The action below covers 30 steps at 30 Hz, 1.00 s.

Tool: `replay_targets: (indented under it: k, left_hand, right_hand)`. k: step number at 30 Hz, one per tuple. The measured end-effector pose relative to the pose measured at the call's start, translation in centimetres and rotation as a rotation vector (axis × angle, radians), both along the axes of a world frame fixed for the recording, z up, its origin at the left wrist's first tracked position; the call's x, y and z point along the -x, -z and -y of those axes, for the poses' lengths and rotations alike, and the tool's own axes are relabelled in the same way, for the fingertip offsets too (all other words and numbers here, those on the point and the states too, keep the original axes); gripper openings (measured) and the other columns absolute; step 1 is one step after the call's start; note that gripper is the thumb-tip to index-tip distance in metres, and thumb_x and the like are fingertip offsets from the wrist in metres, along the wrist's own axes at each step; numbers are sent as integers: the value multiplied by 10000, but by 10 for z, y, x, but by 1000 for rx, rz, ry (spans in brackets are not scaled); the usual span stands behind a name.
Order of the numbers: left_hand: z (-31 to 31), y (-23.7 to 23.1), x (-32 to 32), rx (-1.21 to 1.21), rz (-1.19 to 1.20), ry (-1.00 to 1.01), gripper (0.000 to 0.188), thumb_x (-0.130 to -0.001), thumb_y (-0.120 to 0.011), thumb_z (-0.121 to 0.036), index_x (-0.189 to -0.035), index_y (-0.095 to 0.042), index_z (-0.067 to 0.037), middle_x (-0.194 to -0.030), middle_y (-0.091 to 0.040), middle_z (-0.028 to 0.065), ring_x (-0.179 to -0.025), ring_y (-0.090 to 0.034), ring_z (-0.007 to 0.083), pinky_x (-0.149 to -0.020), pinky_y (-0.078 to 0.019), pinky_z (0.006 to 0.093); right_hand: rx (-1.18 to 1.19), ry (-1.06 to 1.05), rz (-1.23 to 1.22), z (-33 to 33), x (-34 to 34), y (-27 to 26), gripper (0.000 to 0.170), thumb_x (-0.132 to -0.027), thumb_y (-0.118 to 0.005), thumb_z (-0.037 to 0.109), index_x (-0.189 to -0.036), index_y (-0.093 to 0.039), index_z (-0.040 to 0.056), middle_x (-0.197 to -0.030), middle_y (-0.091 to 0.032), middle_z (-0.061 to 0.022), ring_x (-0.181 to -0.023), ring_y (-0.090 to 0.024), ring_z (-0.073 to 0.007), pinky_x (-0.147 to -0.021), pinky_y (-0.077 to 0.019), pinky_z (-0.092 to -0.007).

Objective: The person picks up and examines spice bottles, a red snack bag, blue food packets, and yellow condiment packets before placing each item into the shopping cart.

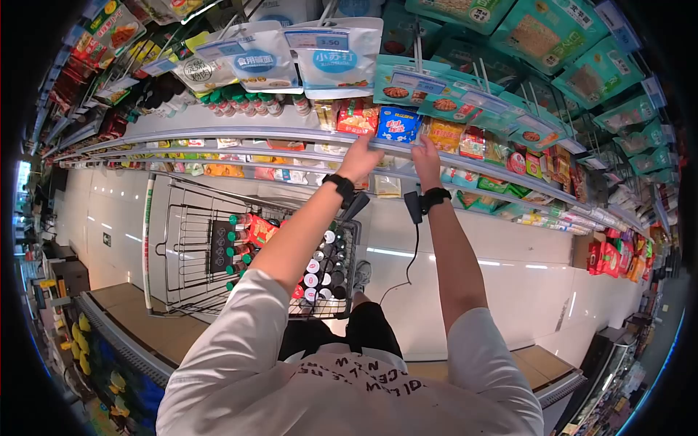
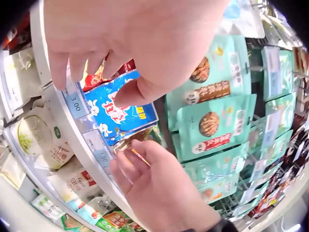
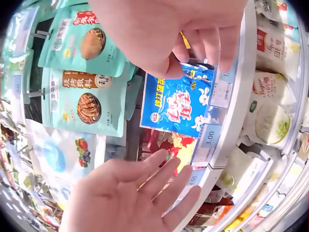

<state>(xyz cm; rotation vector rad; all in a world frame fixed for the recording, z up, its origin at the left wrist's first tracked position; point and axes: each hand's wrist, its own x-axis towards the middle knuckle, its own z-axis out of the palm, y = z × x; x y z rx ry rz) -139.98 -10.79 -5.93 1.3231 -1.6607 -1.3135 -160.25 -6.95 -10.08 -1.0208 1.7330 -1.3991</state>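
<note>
A blue packet lies on the shelf between the two hands, beside a red packet. My left hand is at the shelf edge below the red packet; its fingers are spread loosely and hold nothing. In the left wrist view, the thumb of the left hand overlaps the blue packet. My right hand is at the blue packet's right side, fingers slightly bent. In the right wrist view, the right thumb overlaps the packet's edge; whether it touches cannot be told.
Teal pouches and white pouches hang above the shelf. A wire shopping cart with green-capped jars and a red packet stands at the lower left. Lower shelves carry more packets. A dark cable dangles near the right wrist.
</note>
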Motion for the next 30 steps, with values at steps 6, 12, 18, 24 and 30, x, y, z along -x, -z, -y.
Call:
replay_targets:
  k: [6, 12, 18, 24, 30]
  left_hand:
    - [68, 48, 48, -61, -88, -46, 439, -762, -623, 0, -1189, -525, 22, -1044, -635, 103, -936, -605, 186, -825, -473, 305]
    - [44, 13, 43, -180, -136, -79, 307, -805, -645, 0, -1093, -546, -39, -932, -631, 40, -827, -580, 125, -716, -473, 284]
    - [17, 11, 40, 228, 28, -125, 197, -815, -723, -87, -960, -605, -28, -910, -668, 66, -807, -627, 153, -728, -499, 291]
    - [-74, -69, 16, 298, -28, -84, 234, -825, -717, -135, -991, -612, -9, -831, -628, 114, -719, -613, 213, -632, -496, 320]
    - [-236, -29, -78, -228, -104, 86, 251, -904, -650, -153, -1108, -577, -26, -838, -596, 34, -752, -547, 85, -676, -471, 257]
  right_hand:
    - [57, -2, -77, 47, 2, 15, 602, -750, -693, 133, -1282, -447, -4, -1143, -587, -198, -1106, -578, -304, -936, -464, -372]
    - [22, -80, -205, 44, 1, -1, 537, -705, -743, 168, -1165, -540, -21, -1078, -597, -192, -996, -595, -310, -864, -484, -375]
    - [271, -263, -409, 23, 6, -33, 319, -744, -742, 138, -1035, -642, 54, -1017, -616, -118, -945, -594, -333, -833, -467, -384]
    - [359, -274, -502, -74, -7, -113, 346, -756, -750, 179, -1059, -648, 46, -1016, -651, -123, -969, -579, -324, -866, -448, -396]
    - [-254, -426, 767, -252, -81, -66, 418, -912, -631, 110, -1294, -478, 41, -1190, -590, -22, -1079, -551, -107, -918, -467, -286]
